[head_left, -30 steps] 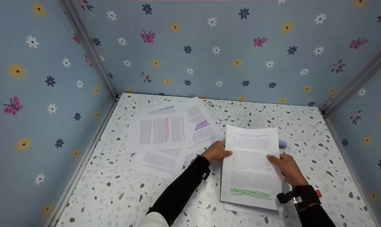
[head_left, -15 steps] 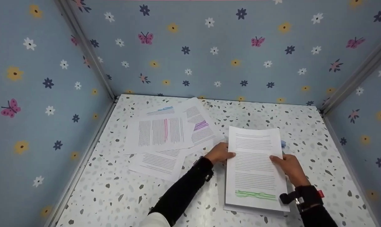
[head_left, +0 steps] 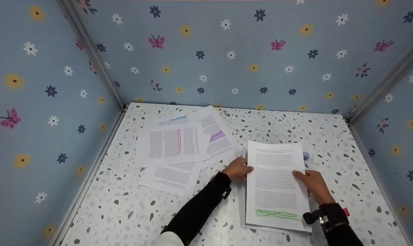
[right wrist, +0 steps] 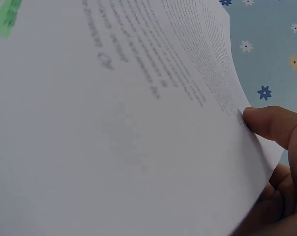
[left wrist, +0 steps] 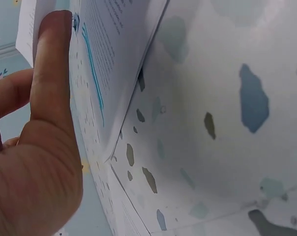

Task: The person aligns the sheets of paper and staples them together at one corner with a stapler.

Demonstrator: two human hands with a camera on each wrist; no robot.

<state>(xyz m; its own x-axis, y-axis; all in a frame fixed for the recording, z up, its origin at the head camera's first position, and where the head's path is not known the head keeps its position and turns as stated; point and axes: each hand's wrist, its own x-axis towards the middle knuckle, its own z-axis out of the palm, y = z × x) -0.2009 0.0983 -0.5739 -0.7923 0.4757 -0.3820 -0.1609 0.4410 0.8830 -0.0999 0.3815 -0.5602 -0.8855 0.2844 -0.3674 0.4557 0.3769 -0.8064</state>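
The green-marked sheet point(head_left: 276, 186) has slid a little right and nearer over the past second, and more of the underlying paper point(head_left: 242, 208) now peeks out along its left side! It sits on the right half of the scene, slightly raised, and both hands are on it. The left hand point(head_left: 236, 168) pinches the left edge, thumb on top; the right hand point(head_left: 312, 186) pinches the right edge, thumb on the print, fingers curled beneath. How many pages they have between them, I can't tell.

And look at that bend near the right thumb! Squeeze inward any harder and I'd fear a crease. Should one side let go early, the sheet could swing askew over the paper below; a low drag could pull that out of line too. Just past the far right edge sits a blue object point(head_left: 306, 155), mostly hidden, and a careless push that way might knock it. Over on the left, the pink-marked sheet point(head_left: 170, 143) overlaps its neighbours on the tabletop point(head_left: 124, 205), well apart from the right hand.
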